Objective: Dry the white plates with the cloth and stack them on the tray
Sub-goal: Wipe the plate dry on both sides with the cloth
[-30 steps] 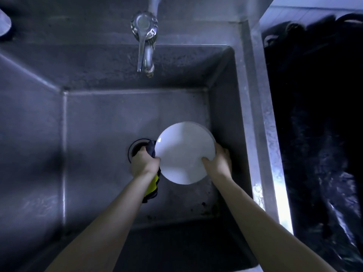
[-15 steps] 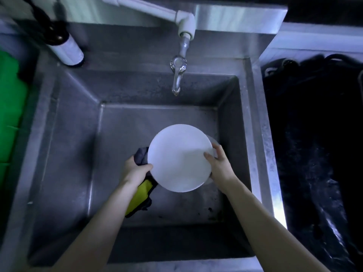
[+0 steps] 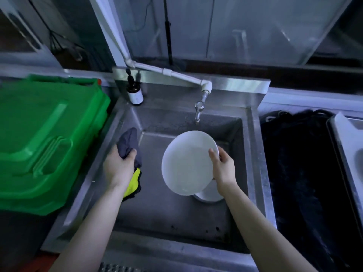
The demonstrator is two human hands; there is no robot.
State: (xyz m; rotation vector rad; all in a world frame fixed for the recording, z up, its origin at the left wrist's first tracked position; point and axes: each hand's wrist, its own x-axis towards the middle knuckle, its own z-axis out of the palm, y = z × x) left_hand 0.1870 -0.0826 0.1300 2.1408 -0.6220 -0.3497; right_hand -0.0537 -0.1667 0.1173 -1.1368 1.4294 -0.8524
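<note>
The white plate (image 3: 186, 163), tilted above the sink (image 3: 255, 146) and pinched at its rim by the fingers of the right hand (image 3: 224, 167), looks rigid, fragile and probably slick, wanting a firm rim hold, while the left hand (image 3: 117, 167) curls its fingers round the soft cloth (image 3: 128, 144).

round white ceramic plate (image 3: 186, 163) tilted over the steel sink (image 3: 167, 213); second white plate (image 3: 211, 195) lying partly hidden beneath it; bunched grey-and-yellow cloth (image 3: 129, 146) apart, to the left
</note>
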